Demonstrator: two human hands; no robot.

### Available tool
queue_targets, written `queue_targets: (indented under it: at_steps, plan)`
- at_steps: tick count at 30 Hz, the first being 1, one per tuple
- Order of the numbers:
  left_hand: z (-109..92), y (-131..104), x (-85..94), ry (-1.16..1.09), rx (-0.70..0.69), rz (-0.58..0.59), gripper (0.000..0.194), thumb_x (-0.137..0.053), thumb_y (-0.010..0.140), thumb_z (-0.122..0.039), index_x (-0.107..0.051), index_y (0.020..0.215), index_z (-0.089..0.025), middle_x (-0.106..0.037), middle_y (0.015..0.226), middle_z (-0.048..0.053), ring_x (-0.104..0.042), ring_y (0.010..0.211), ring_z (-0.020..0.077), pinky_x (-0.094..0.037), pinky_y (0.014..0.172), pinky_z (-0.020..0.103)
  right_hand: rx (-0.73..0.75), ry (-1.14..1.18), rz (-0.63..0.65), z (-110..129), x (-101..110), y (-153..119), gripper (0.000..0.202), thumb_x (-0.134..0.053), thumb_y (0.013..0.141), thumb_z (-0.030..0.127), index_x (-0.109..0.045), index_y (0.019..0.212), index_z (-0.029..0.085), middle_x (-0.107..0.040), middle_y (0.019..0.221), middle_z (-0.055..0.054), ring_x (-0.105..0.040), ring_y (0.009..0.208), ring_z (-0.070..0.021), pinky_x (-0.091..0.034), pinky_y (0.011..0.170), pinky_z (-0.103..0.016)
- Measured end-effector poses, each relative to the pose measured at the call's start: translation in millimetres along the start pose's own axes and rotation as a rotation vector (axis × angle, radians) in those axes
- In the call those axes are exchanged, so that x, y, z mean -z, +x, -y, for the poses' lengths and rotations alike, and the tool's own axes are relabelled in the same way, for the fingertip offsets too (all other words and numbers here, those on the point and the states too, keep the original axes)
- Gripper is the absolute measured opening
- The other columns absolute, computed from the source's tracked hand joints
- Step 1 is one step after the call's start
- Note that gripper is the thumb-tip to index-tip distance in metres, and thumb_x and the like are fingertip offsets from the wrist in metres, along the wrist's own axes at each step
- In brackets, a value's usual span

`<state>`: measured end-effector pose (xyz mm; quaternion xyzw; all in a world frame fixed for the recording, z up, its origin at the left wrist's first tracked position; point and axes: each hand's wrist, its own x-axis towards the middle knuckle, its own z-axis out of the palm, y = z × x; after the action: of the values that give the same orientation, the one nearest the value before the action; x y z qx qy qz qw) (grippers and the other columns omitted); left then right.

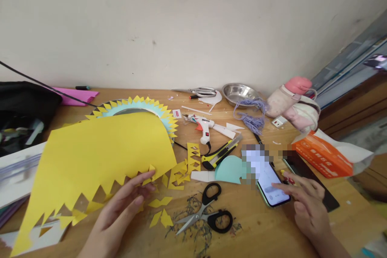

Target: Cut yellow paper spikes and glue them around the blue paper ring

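Left hand (119,205) is held half-open beside the zigzagged yellow sheet (105,149), nothing clearly gripped. Phone (273,193) is laid face-up on the table (254,236), probably so it can be tapped by the loosely open right hand (310,209).

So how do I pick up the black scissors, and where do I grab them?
I'd take the scissors by the black loops, coming from the right with your right hand. They lie flat and partly open, loops to the right, while the pointed blades aim left, so keep your fingers off those.
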<state>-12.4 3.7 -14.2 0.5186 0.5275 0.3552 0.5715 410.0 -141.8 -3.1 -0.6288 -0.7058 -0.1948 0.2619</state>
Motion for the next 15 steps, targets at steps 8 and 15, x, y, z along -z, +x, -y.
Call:
queue_targets:
  at_steps: [8,15]
  plan:
    - [-2,-2,-0.5,0.002,0.004,-0.010,0.041,-0.067,0.083,-0.061,-0.072,0.119,-0.041,-0.077,0.108,-0.002,-0.068,0.106,0.0211,-0.052,0.099,0.025,0.040,0.069,-0.054,-3,1,-10,0.040,-0.031,0.103,0.033,-0.069,0.094,0.030,-0.072,0.083,-0.002,-0.068,0.087,-0.0259,-0.037,0.077,-0.042]
    - [2,1,3.4,0.011,-0.027,0.043,0.040,-0.066,0.085,-0.059,-0.071,0.121,-0.041,-0.076,0.110,0.000,-0.068,0.110,0.0236,-0.052,0.102,0.032,0.065,0.016,0.001,-2,-4,-11,0.036,-0.032,0.103,0.036,-0.067,0.100,0.027,-0.075,0.092,-0.005,-0.069,0.093,-0.0276,-0.036,0.081,-0.043]
